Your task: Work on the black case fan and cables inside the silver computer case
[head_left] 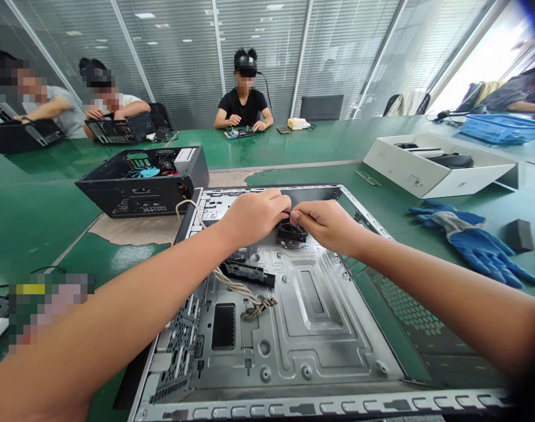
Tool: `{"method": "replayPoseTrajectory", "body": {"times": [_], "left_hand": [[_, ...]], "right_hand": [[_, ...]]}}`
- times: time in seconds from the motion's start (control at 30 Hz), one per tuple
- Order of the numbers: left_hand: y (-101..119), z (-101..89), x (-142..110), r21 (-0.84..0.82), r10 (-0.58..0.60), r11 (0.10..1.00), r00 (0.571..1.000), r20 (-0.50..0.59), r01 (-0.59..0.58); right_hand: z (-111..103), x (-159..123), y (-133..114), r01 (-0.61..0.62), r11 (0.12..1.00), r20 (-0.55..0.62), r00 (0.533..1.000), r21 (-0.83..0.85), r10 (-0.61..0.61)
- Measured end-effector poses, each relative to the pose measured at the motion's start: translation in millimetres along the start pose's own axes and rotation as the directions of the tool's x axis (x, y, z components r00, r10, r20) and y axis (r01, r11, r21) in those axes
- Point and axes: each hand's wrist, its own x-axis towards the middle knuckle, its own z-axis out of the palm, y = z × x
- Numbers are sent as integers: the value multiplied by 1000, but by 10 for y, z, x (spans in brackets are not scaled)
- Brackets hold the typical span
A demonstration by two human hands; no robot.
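An opened metal computer case (313, 293) lies flat before me, its bare inside facing up. Over its far part, my left hand (258, 217) and my right hand (326, 225) meet with fingertips pinched. Both grip a thin dark cable (287, 213), mostly hidden by the fingers. Directly below them sits a black cooling fan (291, 231) with wires about it. Nearer to me, a slim drive-bay bracket or card (249, 273) rests inside the case. A twisted bundle of beige wires (236, 285) runs past it onto the case floor.
Beyond the case at left stands a black computer case (144, 184). To the right are a white box (438, 167), blue work gloves (473, 240), a dark block (518, 235) and a blue basket (504, 128). Several people sit around the green table (276, 153).
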Motion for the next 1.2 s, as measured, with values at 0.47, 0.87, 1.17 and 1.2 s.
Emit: {"method": "replayPoseTrajectory", "body": {"times": [0.47,0.87,1.17,1.2], "left_hand": [[-31,35,8,85,-2,996,1000,16,1],[5,7,-2,63,-7,998,1000,3,7],[-1,23,25,94,8,996,1000,8,-8],[-2,25,27,92,9,996,1000,12,-10]], "right_hand": [[-13,1,-37,-24,1000,-27,999,-3,24],[-12,3,-4,-3,1000,-12,1000,2,3],[-11,-1,-17,-1,1000,-12,1000,-9,1],[-10,-2,-15,-3,1000,-14,1000,-12,3]]}}
